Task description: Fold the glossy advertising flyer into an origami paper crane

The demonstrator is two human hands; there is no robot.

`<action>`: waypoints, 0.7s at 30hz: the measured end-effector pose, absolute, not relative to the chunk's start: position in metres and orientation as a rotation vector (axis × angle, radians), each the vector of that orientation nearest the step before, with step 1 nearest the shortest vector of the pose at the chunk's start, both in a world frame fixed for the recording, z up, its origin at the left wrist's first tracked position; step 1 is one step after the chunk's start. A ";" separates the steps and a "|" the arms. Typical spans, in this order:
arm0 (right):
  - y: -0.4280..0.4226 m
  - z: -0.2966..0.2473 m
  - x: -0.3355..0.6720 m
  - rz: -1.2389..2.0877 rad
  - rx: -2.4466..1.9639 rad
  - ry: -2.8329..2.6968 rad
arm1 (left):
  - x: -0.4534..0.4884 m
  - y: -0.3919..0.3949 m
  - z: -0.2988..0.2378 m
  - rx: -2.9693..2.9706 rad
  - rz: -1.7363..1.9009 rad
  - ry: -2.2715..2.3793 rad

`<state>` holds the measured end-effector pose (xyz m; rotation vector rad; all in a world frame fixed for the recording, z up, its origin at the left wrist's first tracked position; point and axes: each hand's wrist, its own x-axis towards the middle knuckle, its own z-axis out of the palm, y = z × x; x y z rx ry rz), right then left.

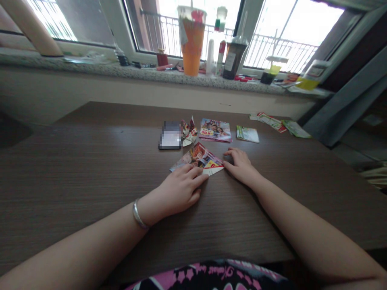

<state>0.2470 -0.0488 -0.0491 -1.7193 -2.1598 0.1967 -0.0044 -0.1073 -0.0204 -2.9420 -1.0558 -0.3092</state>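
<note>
Folded leaflet lies at the middle of the table, its printed face up, with a pale folded edge along its near right side. One person's two bare arms reach in from the near left and near right. The left grip rests palm down over the leaflet's near edge, released, fingers loosely spread toward the far right and one finger lying along the pale fold. One silvery bangle circles that wrist. The right grip sits low at the leaflet's right corner, fingers bent and pointing left, the thumb tip at the corner; whether it pinches the paper, one cannot tell.

Beyond the leaflet stand four things in a row, left to right: one dark device with a blurred face, one crumpled printed paper just beside it, one stack of printed leaflets and one small green-and-white stack. The sheets within the stacks cannot be counted. Farther right lie several flat colored papers, partly overlapping. On the far windowsill stands one large orange drink cup.
</note>
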 end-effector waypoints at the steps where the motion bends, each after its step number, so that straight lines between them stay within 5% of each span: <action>1: -0.052 -0.048 0.244 0.189 -1.668 -2.193 | -0.004 -0.107 -0.020 -2.940 -0.318 -1.054; 21: -0.065 -0.038 0.217 0.244 -1.697 -2.359 | -0.001 -0.101 -0.017 -2.924 -0.297 -1.013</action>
